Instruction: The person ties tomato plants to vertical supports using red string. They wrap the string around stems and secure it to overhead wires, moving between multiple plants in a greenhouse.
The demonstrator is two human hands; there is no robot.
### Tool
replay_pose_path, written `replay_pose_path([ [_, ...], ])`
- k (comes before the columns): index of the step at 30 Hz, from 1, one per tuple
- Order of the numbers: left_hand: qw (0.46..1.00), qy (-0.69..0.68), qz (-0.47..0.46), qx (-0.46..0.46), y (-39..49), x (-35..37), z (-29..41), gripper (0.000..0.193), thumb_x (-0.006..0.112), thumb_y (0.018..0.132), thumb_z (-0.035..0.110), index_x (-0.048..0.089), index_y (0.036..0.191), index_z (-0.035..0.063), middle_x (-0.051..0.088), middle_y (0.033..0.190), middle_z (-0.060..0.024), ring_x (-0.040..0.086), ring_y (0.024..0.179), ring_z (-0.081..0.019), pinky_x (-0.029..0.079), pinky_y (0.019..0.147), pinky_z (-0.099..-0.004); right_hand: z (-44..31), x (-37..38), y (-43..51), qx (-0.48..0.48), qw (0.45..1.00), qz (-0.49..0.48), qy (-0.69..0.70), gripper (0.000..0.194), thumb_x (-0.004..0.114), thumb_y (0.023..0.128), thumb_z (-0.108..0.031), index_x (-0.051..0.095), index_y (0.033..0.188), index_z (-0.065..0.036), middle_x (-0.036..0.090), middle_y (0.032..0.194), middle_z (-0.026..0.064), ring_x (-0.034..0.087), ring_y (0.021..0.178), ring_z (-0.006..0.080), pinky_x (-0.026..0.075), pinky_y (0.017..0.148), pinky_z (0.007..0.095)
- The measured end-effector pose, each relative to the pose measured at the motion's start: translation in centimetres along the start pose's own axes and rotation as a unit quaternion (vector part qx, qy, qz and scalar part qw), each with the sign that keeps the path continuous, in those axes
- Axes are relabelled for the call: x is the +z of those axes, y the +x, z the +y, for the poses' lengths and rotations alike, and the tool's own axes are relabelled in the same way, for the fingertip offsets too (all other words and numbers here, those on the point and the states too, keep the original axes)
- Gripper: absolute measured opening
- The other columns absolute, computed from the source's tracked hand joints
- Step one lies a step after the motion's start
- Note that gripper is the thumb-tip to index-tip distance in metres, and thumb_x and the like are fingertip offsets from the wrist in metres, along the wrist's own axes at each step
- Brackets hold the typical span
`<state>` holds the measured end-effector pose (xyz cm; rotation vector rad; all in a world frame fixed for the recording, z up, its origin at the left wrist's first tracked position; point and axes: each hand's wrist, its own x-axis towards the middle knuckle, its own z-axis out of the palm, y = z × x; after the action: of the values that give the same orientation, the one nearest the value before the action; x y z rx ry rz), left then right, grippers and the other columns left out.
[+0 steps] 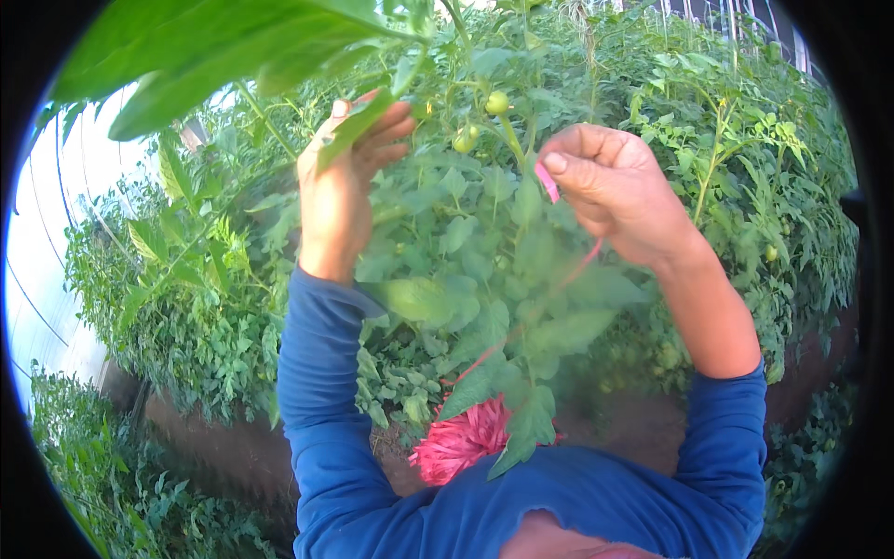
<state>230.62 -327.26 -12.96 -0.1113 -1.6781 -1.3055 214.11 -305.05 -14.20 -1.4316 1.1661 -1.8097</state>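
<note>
My right hand (pixel 614 185) pinches a pink ribbon strip (pixel 547 183) between thumb and forefinger, with its short end hanging below the thumb. A thin reddish strand (pixel 482 363) runs down from beneath this hand, blurred behind leaves. Raised at the upper left, my left hand (pixel 342 189) has its fingers extended behind a tomato leaf (pixel 356 129) that covers part of the palm. Between the hands, a tomato stem (pixel 512 138) bears a green tomato (pixel 496 103) and a paler one (pixel 464 140). A bundle of pink strips (pixel 464 440) hangs before my waist, partly hidden by leaves.
Dense tomato plants (pixel 447 209) fill the space ahead and to both sides. A large blurred leaf (pixel 209 56) hangs close at the upper left. Bare soil (pixel 216 447) shows between rows. Pale greenhouse sheeting (pixel 52 244) curves along the left, and upright strings (pixel 733 35) stand at the far right.
</note>
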Motion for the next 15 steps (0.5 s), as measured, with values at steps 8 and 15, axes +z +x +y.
replay_pose_path([
  [8, 0.943, 0.313, -0.113, -0.029, 12.5, -0.3, -3.9, 0.035, 0.064, 0.095, 0.016, 0.067, 0.122, -0.0054, 0.074, 0.097, -0.0158, 0.067, 0.079, -0.0194, 0.054, 0.068, -0.0345, -2.8, -2.2, 7.9, -0.081, 0.969, -0.009, -0.235, 0.022, 0.065, 0.099, -0.027, 0.066, 0.102, -0.006, 0.061, 0.074, -0.004, 0.042, 0.053, 0.0037, 0.031, 0.046, 0.0213],
  [15, 0.979, 0.12, -0.15, -0.074, 17.0, 1.9, -9.4, 0.034, 0.072, 0.088, 0.012, 0.065, 0.109, -0.0144, 0.069, 0.081, -0.0174, 0.065, 0.058, -0.0203, 0.048, 0.045, -0.0336, -0.2, -3.5, 17.3, -0.145, 0.749, 0.129, -0.634, 0.024, 0.06, 0.1, -0.029, 0.071, 0.111, -0.011, 0.073, 0.107, 0.0069, 0.067, 0.1, 0.025, 0.049, 0.093, 0.0384],
])
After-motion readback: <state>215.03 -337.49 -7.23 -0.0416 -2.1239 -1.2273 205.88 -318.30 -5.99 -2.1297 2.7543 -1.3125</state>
